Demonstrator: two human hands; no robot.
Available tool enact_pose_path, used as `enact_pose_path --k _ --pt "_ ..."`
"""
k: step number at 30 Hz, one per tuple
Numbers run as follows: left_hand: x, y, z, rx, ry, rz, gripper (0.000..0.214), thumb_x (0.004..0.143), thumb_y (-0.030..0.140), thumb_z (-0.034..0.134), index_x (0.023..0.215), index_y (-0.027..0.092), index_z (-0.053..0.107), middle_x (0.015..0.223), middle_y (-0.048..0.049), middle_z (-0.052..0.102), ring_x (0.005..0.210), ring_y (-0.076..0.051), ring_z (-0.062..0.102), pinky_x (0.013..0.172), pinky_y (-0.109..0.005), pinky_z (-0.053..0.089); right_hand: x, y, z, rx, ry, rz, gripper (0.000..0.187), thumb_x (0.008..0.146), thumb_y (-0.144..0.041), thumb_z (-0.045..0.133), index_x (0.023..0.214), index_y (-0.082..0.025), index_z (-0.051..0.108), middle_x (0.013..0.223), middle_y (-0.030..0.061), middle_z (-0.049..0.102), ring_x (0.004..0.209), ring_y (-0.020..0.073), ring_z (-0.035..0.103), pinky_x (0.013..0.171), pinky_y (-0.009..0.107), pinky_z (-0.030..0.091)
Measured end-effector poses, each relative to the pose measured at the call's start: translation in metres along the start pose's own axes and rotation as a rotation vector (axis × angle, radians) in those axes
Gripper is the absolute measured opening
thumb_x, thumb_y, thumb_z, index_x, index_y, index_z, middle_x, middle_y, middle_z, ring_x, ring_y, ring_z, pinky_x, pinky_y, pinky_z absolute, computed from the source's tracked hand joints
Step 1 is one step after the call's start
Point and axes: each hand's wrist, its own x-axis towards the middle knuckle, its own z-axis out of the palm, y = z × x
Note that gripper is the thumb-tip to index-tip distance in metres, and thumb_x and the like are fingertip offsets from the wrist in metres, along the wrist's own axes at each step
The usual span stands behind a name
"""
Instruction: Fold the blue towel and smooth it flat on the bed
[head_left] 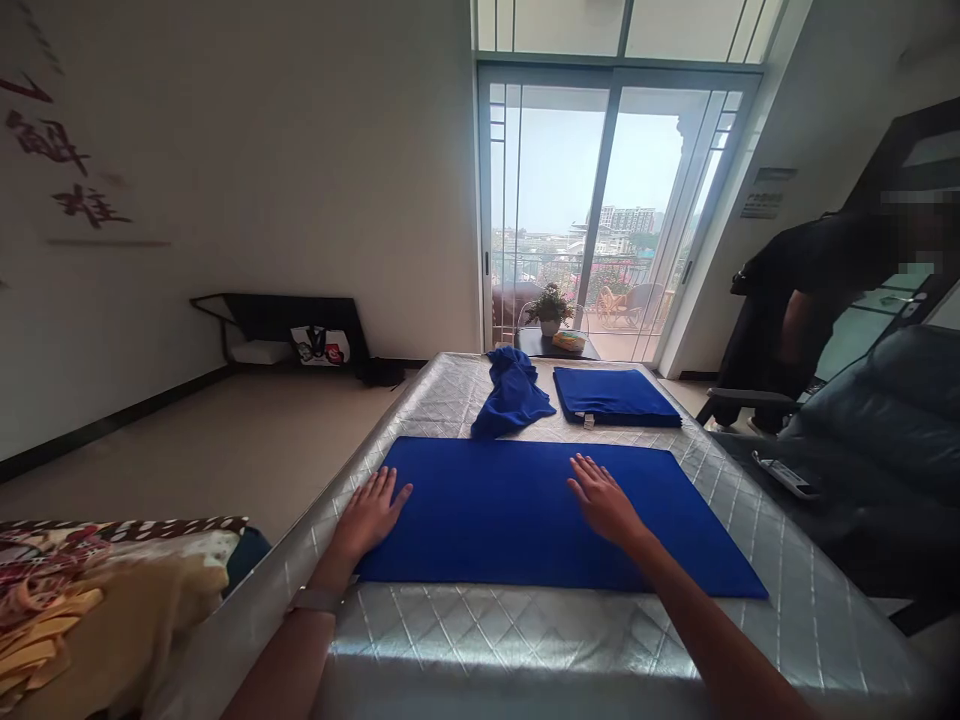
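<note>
A blue towel (pixel 510 520) lies spread flat on the silver quilted bed (pixel 570 640). My left hand (pixel 369 515) rests open at the towel's left edge, fingers stretched forward. Flat on the towel's upper middle lies my right hand (pixel 602 497), open with fingers spread. Farther back sit a crumpled blue towel (pixel 511 397) and a neatly folded blue towel (pixel 615 395).
A person in black (pixel 802 300) bends at the right beside a dark leather chair (pixel 885 440) with a remote (pixel 786 474) on it. A patterned cloth pile (pixel 97 600) sits lower left. Glass balcony doors (pixel 600 210) and a potted plant (pixel 550 308) stand behind the bed.
</note>
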Motion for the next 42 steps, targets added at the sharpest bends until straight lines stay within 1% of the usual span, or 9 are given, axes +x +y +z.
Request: enact_pose_path --k 4,10,14,20,23,31,35,40,42 --pt "-0.001 0.001 0.000 0.000 0.010 0.002 0.078 0.100 0.061 0.016 0.155 0.008 0.032 0.161 -0.0162 0.028 0.150 -0.030 0.025 0.120 -0.048 0.023 0.046 -0.033 0.020 0.023 -0.072 0.040 0.065 0.103 -0.048 0.018 0.157 -0.013 0.029 0.165 0.0080 0.023 0.153 0.0199 0.013 0.123 0.041 0.010" --pt "-0.004 0.002 0.000 -0.003 0.018 -0.013 0.076 0.101 0.060 0.018 0.156 0.008 0.029 0.162 -0.0158 0.026 0.151 -0.029 0.022 0.121 -0.046 0.020 0.069 -0.017 0.041 -0.021 -0.100 0.073 0.066 0.102 -0.048 0.018 0.158 -0.014 0.028 0.165 0.0074 0.022 0.153 0.0206 0.013 0.123 0.040 0.007" --pt "-0.005 0.001 0.000 -0.021 0.026 -0.007 0.076 0.102 0.059 0.018 0.156 0.008 0.029 0.162 -0.0146 0.025 0.151 -0.029 0.022 0.121 -0.048 0.020 0.060 0.030 0.037 -0.101 -0.088 0.105 0.067 0.101 -0.050 0.018 0.158 -0.015 0.027 0.165 0.0055 0.023 0.153 0.0195 0.014 0.124 0.040 0.010" --pt "-0.004 -0.003 0.000 -0.038 -0.008 -0.012 0.078 0.101 0.061 0.017 0.157 0.008 0.026 0.163 -0.0139 0.023 0.151 -0.028 0.020 0.122 -0.048 0.017 0.037 0.151 0.015 -0.227 -0.008 0.293 0.067 0.100 -0.046 0.018 0.157 -0.011 0.028 0.164 0.0077 0.027 0.152 0.0217 0.020 0.123 0.043 0.015" --pt "-0.004 -0.003 -0.003 -0.029 -0.014 -0.021 0.078 0.101 0.062 0.017 0.157 0.010 0.026 0.163 -0.0128 0.022 0.151 -0.028 0.020 0.122 -0.048 0.018 0.026 0.193 0.007 -0.220 0.046 0.388 0.068 0.100 -0.044 0.018 0.156 -0.007 0.030 0.163 0.0107 0.028 0.151 0.0236 0.022 0.122 0.044 0.020" --pt "0.000 0.007 -0.011 0.080 -0.032 -0.113 0.085 0.098 0.066 0.015 0.156 0.005 0.028 0.162 -0.0187 0.024 0.151 -0.032 0.021 0.120 -0.052 0.022 0.025 0.196 0.008 -0.196 0.089 0.444 0.070 0.099 -0.045 0.014 0.156 -0.008 0.032 0.163 0.0114 0.029 0.150 0.0237 0.025 0.122 0.043 0.020" --pt "0.020 0.061 -0.020 0.056 0.038 -0.019 0.086 0.099 0.066 0.014 0.155 0.002 0.030 0.162 -0.0215 0.022 0.151 -0.033 0.018 0.120 -0.051 0.022 0.024 0.193 0.008 -0.179 0.087 0.439 0.070 0.099 -0.044 0.015 0.155 -0.007 0.033 0.163 0.0121 0.029 0.151 0.0241 0.023 0.122 0.044 0.018" --pt "0.054 0.185 -0.022 -0.085 -0.028 0.454 0.070 0.104 0.059 0.018 0.154 0.014 0.037 0.161 -0.0131 0.031 0.151 -0.026 0.021 0.123 -0.045 0.017 0.022 0.190 0.004 -0.177 0.071 0.453 0.069 0.099 -0.042 0.014 0.156 -0.006 0.030 0.164 0.0108 0.026 0.151 0.0238 0.021 0.123 0.043 0.017" --pt "0.062 0.223 -0.016 -0.131 -0.082 0.523 0.067 0.104 0.058 0.019 0.154 0.016 0.037 0.161 -0.0123 0.032 0.151 -0.025 0.021 0.123 -0.045 0.017 0.021 0.188 0.002 -0.184 0.060 0.449 0.069 0.100 -0.042 0.014 0.156 -0.006 0.029 0.164 0.0104 0.025 0.151 0.0235 0.021 0.123 0.043 0.017"
